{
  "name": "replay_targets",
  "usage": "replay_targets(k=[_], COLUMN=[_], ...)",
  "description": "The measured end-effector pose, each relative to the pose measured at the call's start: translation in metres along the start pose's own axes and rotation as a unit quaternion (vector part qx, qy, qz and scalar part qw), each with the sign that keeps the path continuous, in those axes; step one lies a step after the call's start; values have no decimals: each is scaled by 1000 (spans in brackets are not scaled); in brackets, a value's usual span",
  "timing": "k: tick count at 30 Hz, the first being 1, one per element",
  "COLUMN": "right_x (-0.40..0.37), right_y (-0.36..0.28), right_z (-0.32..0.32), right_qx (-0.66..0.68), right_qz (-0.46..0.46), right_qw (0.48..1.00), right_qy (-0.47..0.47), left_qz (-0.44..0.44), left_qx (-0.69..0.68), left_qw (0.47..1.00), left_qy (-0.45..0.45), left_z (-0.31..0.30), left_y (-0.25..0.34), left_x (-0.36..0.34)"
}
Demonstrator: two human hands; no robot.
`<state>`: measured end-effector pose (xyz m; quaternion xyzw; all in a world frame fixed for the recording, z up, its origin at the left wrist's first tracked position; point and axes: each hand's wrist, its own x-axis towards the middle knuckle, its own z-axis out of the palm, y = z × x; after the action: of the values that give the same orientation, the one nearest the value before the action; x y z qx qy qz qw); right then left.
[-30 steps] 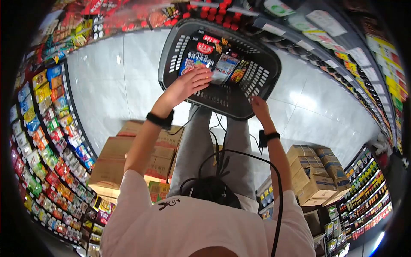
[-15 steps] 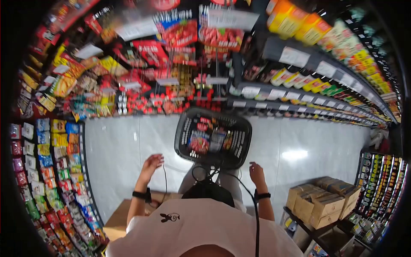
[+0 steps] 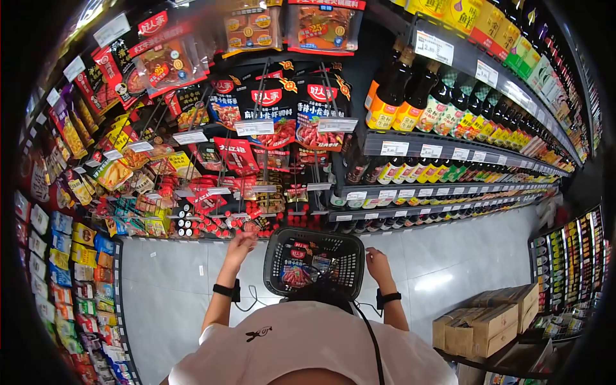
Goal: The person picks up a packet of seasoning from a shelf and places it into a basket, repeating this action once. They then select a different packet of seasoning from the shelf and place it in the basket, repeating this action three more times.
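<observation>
A black plastic shopping basket (image 3: pixel 276 253) stands on the grey tiled floor in front of me, with several snack packets inside. My left hand (image 3: pixel 241 244) is raised at the basket's left, fingers apart and empty, close to the lowest row of red-capped items on the shelf. My right hand (image 3: pixel 377 260) hovers just right of the basket's rim, also empty. Both wrists wear black bands.
Shelves of hanging red and black snack packets (image 3: pixel 266 115) face me, with bottled sauces (image 3: pixel 410 102) to the right. A rack of small packets (image 3: pixel 58 256) runs along the left. Cardboard boxes (image 3: pixel 487 317) sit on a low shelf at the right.
My view has risen from looking down into the basket to facing the shelves. My left hand left the packets in the basket and rose toward the shelf; my right hand let go of the rim.
</observation>
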<state>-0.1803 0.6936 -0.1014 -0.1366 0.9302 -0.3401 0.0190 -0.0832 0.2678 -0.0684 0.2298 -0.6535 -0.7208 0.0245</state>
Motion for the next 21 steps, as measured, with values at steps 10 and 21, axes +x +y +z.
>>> replay_targets(k=[10,21], right_x=[107,277], right_y=[-87,-179], right_z=[-16,58], right_qx=[63,65], right_qz=[-54,-243], right_qw=[995,967], right_qy=[-50,40], left_qz=[101,201], left_qx=[-13,109], left_qw=[992,966], left_qy=[-69,120], left_z=[24,-41], left_y=[58,107], left_x=[106,262])
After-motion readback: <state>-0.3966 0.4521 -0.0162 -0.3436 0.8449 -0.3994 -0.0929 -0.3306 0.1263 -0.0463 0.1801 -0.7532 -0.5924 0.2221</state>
